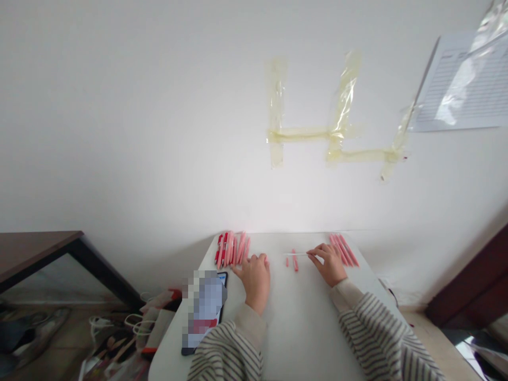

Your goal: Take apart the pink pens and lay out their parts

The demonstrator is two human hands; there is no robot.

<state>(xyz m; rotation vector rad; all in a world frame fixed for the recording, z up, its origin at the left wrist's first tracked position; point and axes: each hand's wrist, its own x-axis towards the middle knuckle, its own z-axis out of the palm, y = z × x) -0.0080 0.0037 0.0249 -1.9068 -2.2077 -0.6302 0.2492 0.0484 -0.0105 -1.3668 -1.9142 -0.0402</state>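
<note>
The right hand (328, 263) pinches a thin white stick (296, 254) by one end, low over the white counter (293, 317). A short pink tube (295, 261) lies just under it. The left hand (256, 275) lies flat and holds nothing, beside a pile of pink pens (232, 248).

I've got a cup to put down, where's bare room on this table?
Bare: the table at its near middle, between the striped sleeves. Crowded: pink pen pile by the left hand, pink pens by the right hand, which pinches a thin white rod over small pink pieces; phone along the left edge.
</note>
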